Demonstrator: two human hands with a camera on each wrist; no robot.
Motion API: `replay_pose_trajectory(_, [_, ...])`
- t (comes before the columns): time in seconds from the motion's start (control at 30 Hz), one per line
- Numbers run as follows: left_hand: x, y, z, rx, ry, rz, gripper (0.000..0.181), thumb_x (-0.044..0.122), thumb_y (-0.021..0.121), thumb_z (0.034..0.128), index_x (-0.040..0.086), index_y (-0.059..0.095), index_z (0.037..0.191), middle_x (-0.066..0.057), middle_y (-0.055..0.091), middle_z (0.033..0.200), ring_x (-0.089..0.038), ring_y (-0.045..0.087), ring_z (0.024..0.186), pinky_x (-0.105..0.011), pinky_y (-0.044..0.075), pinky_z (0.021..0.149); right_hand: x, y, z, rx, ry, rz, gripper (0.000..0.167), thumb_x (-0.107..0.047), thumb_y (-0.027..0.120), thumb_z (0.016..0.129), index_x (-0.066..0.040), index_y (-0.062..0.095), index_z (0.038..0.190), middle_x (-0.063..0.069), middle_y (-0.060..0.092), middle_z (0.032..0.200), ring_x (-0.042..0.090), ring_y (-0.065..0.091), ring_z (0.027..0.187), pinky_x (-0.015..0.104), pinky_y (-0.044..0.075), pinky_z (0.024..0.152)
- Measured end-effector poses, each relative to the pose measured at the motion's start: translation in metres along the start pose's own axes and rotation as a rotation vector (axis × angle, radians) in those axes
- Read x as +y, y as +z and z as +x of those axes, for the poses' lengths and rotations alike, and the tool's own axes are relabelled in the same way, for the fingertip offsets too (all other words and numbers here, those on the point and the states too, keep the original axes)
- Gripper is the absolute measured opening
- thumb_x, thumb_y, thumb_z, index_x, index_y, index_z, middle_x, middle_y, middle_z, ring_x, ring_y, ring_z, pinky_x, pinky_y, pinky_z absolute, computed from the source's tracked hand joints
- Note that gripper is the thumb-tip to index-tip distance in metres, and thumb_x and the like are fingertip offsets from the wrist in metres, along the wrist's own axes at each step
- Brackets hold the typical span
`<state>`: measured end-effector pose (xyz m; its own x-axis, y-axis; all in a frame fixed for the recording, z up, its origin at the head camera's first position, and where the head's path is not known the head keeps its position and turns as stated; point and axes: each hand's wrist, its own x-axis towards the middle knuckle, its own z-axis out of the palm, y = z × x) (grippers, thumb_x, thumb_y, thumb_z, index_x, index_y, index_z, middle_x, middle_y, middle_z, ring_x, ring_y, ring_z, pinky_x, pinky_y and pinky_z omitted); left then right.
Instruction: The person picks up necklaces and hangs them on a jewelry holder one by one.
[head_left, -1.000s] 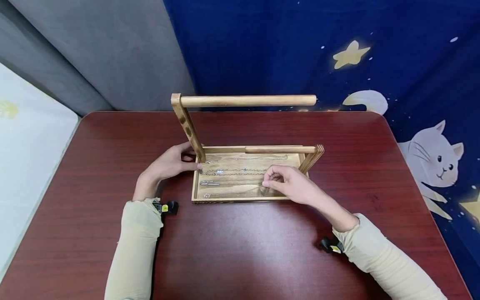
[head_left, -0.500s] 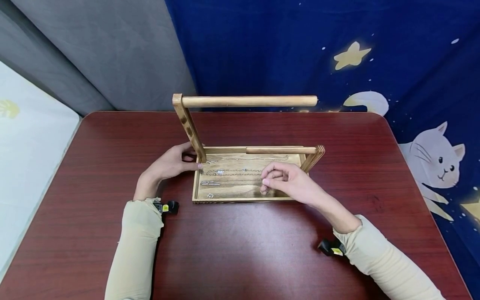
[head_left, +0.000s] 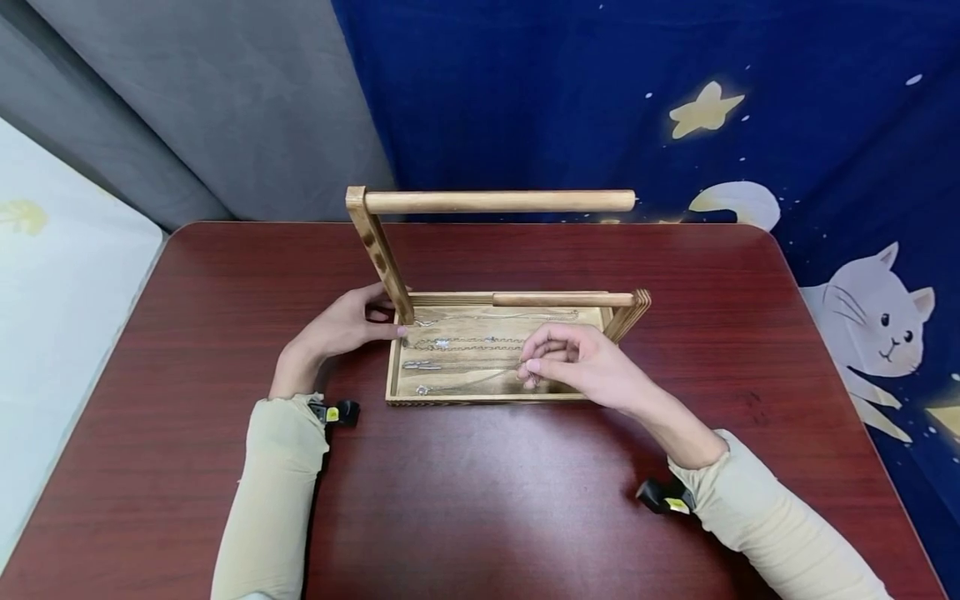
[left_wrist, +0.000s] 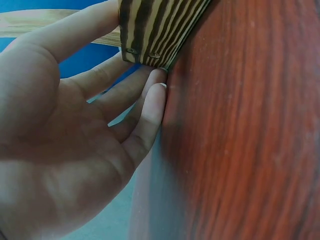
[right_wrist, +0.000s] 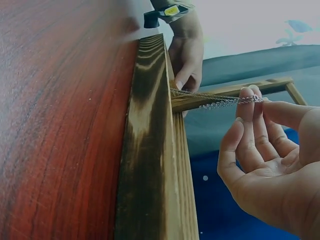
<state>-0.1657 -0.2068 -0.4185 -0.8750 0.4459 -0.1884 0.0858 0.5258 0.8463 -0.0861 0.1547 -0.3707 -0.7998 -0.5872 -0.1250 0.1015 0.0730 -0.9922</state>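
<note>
A wooden jewelry tray (head_left: 480, 401) with an upright frame stands on the table. My left hand (head_left: 337, 325) holds its left end, the thumb at the end wall and the fingers near the post. Over the tray's front right part, my right hand (head_left: 577, 362) pinches a thin silver necklace (right_wrist: 215, 103) between thumb and fingertips. From there the chain slants down into the tray, towards a small pendant (head_left: 423, 390) at the front left. Behind it lie a necklace with silvery bars (head_left: 422, 365), linked chains (head_left: 465, 343) and a fine chain (head_left: 487, 316) along the back.
A long wooden bar (head_left: 498, 202) rises above the tray on a left post (head_left: 380, 267). A lower bar (head_left: 562, 299) runs along the back to a short right post (head_left: 628, 315). The dark red table (head_left: 465, 500) surrounds the tray; curtains (head_left: 510, 92) hang behind.
My right hand has lifted slightly with the pinched necklace, and its chain now shows as a slanting line. The pendant has slid a little to the right. My left hand keeps its place.
</note>
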Motion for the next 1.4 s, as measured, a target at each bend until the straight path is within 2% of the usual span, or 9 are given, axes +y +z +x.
replay_pose_trajectory(0.17, [0.000,0.000,-0.001,-0.005,-0.002,-0.007,0.049,0.014,0.078,0.0877,0.004,0.057,0.131,-0.013,0.065,0.119,-0.028,0.061,0.113,-0.037,0.048,0.094,-0.004,0.001,-0.003,0.009,-0.030,-0.022,0.009,0.000,0.064,0.095,0.004,0.065,0.103,0.032,0.066,0.097,0.024,0.070,0.084,0.039,0.057,0.077])
replay_pose_trajectory(0.3, [0.001,0.000,-0.001,-0.002,0.007,-0.009,0.047,0.014,0.078,0.0878,0.003,0.058,0.130,-0.014,0.065,0.118,-0.029,0.061,0.113,-0.039,0.048,0.095,-0.009,0.001,-0.006,0.037,-0.052,-0.059,0.007,-0.001,0.065,0.094,0.001,0.066,0.101,0.023,0.066,0.094,0.025,0.068,0.084,0.032,0.056,0.076])
replay_pose_trajectory(0.43, [0.002,0.000,-0.001,-0.001,0.006,-0.015,0.045,0.014,0.077,0.0882,0.004,0.059,0.128,-0.014,0.066,0.116,-0.028,0.062,0.112,-0.040,0.048,0.095,-0.014,0.001,-0.008,0.068,-0.055,-0.073,0.007,-0.001,0.065,0.093,0.001,0.067,0.100,0.021,0.066,0.093,0.025,0.067,0.081,0.033,0.056,0.074])
replay_pose_trajectory(0.53, [0.002,0.000,-0.001,-0.003,0.004,-0.020,0.046,0.014,0.077,0.0884,0.004,0.059,0.129,-0.014,0.066,0.115,-0.028,0.062,0.111,-0.036,0.048,0.093,-0.017,0.001,-0.009,0.076,-0.061,-0.061,0.008,0.001,0.065,0.093,0.003,0.066,0.101,0.024,0.065,0.094,0.023,0.067,0.079,0.035,0.056,0.073])
replay_pose_trajectory(0.7, [0.003,0.000,-0.001,-0.005,0.007,-0.028,0.046,0.013,0.076,0.0887,0.004,0.058,0.130,-0.015,0.066,0.115,-0.028,0.062,0.111,-0.029,0.049,0.090,-0.020,0.000,-0.012,0.072,-0.080,-0.012,0.009,0.004,0.064,0.093,0.005,0.065,0.101,0.018,0.066,0.094,0.022,0.066,0.077,0.037,0.057,0.072])
replay_pose_trajectory(0.93, [0.003,-0.001,-0.001,-0.009,0.007,-0.017,0.046,0.012,0.076,0.0891,0.004,0.058,0.131,-0.015,0.066,0.116,-0.028,0.062,0.111,-0.035,0.048,0.093,-0.026,-0.002,-0.017,0.101,-0.121,0.020,0.011,0.006,0.066,0.091,0.008,0.063,0.101,0.021,0.065,0.094,0.024,0.067,0.075,0.037,0.057,0.069])
replay_pose_trajectory(1.17, [0.002,0.000,-0.001,-0.012,0.013,-0.005,0.053,0.012,0.076,0.0892,0.007,0.055,0.137,-0.013,0.066,0.116,-0.026,0.062,0.109,-0.025,0.048,0.088,-0.030,-0.006,-0.023,0.130,-0.155,0.032,0.011,0.007,0.066,0.090,0.006,0.064,0.101,0.016,0.066,0.097,0.019,0.067,0.078,0.034,0.057,0.070])
replay_pose_trajectory(1.4, [0.000,0.000,0.000,-0.010,0.006,0.002,0.052,0.014,0.076,0.0889,0.005,0.056,0.135,-0.012,0.066,0.116,-0.025,0.062,0.109,-0.025,0.049,0.087,-0.037,-0.011,-0.030,0.145,-0.224,-0.016,0.021,0.010,0.067,0.088,0.007,0.066,0.108,0.015,0.068,0.095,0.018,0.066,0.074,0.030,0.055,0.065])
